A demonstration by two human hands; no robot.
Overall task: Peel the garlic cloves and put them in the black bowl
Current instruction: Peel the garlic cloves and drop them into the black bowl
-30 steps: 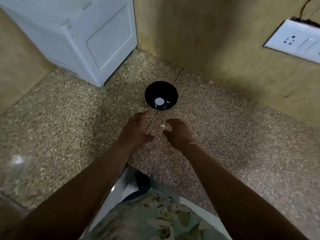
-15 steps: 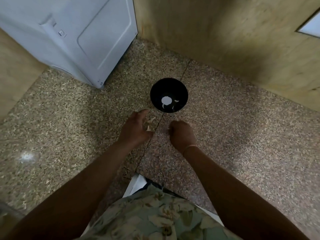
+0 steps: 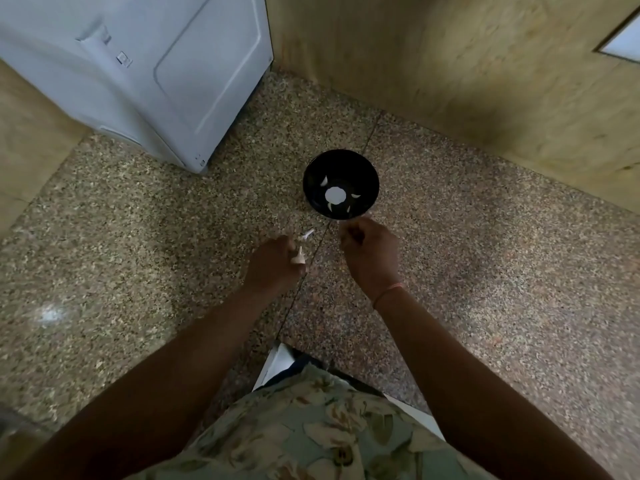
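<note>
The black bowl (image 3: 313, 188) stands on the speckled stone counter (image 3: 138, 244), with several white peeled garlic cloves (image 3: 334, 195) lying inside. My left hand (image 3: 273, 265) is in front of the bowl and to its left, pinching a piece of garlic (image 3: 298, 258) with a papery tip. Just beyond its fingers there is a thin scrap of white skin (image 3: 307, 234). My right hand (image 3: 370, 252) hovers right at the bowl's near rim with its fingers curled. Whatever they may hold is hidden.
A white appliance (image 3: 138, 74) fills the back left corner. A yellowish wall (image 3: 450, 71) runs behind the bowl, with a white plate (image 3: 623, 46) at the top right. My floral shirt (image 3: 311, 431) and a white edge (image 3: 280, 362) are at the counter's front.
My right hand rose from the counter toward the bowl's near rim. My left hand closed on a garlic piece and drew back left. More white pieces show in the bowl.
</note>
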